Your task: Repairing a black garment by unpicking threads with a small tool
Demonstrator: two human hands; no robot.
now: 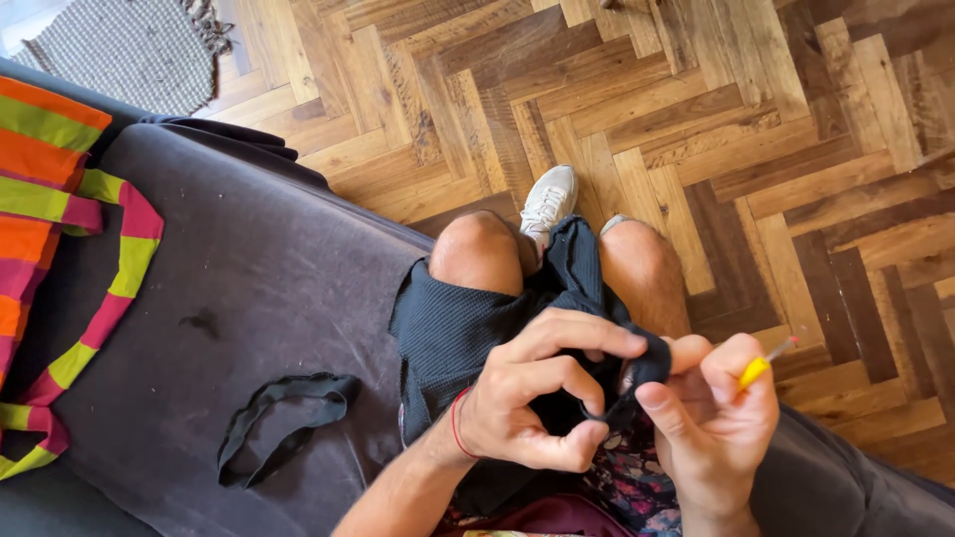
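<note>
My left hand (542, 393) pinches a fold of black fabric (637, 368) over my lap, thumb and fingers curled around it. My right hand (711, 418) holds the same fold from the right and also grips a small yellow-handled tool (758, 369) whose thin tip points up and right. A larger black ribbed garment (468, 328) drapes over my bare knees. A red string circles my left wrist.
A black elastic band (284, 418) lies looped on the dark grey sofa (249, 278) to my left. A striped orange, green and pink bag (50, 249) sits at the far left. Herringbone wood floor (696, 109), a white sneaker (549, 202), a woven rug (129, 50).
</note>
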